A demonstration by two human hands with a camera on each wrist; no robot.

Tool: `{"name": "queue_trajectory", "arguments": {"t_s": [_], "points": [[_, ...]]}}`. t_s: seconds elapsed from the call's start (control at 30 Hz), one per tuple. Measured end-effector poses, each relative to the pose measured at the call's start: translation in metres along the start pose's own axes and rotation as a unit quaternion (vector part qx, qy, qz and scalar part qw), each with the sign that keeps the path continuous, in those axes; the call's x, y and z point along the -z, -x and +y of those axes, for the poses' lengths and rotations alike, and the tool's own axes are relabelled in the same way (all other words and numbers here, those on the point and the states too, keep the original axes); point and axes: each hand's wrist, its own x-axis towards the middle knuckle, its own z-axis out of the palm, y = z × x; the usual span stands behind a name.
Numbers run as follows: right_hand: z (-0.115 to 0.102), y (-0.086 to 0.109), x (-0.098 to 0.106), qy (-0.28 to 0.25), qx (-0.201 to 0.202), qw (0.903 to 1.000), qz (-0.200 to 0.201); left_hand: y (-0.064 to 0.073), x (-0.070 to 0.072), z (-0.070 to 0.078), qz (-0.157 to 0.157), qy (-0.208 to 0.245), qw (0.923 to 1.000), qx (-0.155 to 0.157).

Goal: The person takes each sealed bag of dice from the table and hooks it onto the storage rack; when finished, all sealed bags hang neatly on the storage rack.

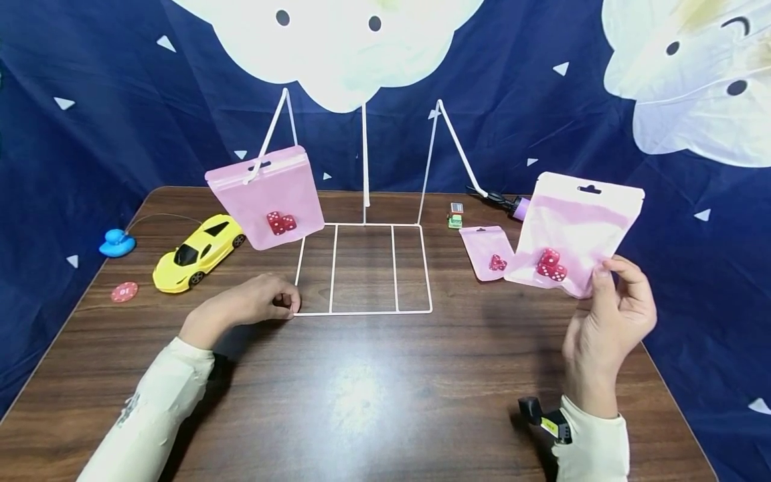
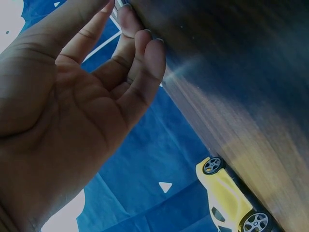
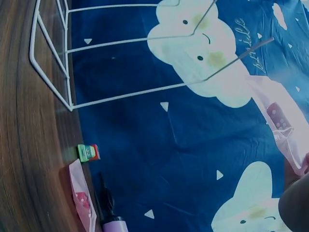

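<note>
My left hand [image 1: 255, 301] pinches the front left corner of a white wire display rack [image 1: 361, 313] standing on the table. From the rack's left prong hangs a pink zip bag [image 1: 295, 187] with red dice [image 1: 281, 223] showing through it. Off to the right, my right hand [image 1: 614, 314] holds up a second pink zip bag [image 1: 578, 227] by its lower right corner, thumb in front. Red dice [image 1: 551, 265] lie at the bottom of this bag, which has a hanger slot at its top. The right wrist view shows the held bag [image 3: 270, 104] beside the rack's bare middle and right prongs.
A smaller pink bag with dice [image 1: 482, 251] lies right of the rack, near a small green toy [image 1: 454, 219] and a purple-handled tool [image 1: 518, 207]. Left are a yellow toy car [image 1: 199, 253], a blue duck [image 1: 117, 243] and a red chip [image 1: 124, 292]. A blue curtain [image 1: 512, 60] hangs behind.
</note>
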Motion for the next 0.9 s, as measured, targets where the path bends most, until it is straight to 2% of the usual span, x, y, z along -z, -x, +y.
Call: {"name": "queue_trajectory", "arguments": {"t_s": [0.2, 0.43, 0.7, 0.9], "points": [[-0.001, 0.006, -0.006, -0.004, 0.0, 1.0, -0.004, -0.001, 0.0, 0.0, -0.004, 0.002, 1.0, -0.008], [-0.002, 0.017, -0.016, -0.02, -0.01, 0.9996, -0.018, 0.0, 0.001, 0.002, -0.005, 0.0, 1.0, 0.003], [-0.001, 0.035, -0.029, -0.019, -0.026, 0.9974, -0.064, 0.0, 0.001, 0.002, -0.001, -0.003, 1.0, -0.006], [0.001, 0.048, -0.037, -0.043, -0.053, 0.9936, -0.09, 0.0, 0.001, 0.002, -0.001, -0.004, 1.0, -0.002]]}}
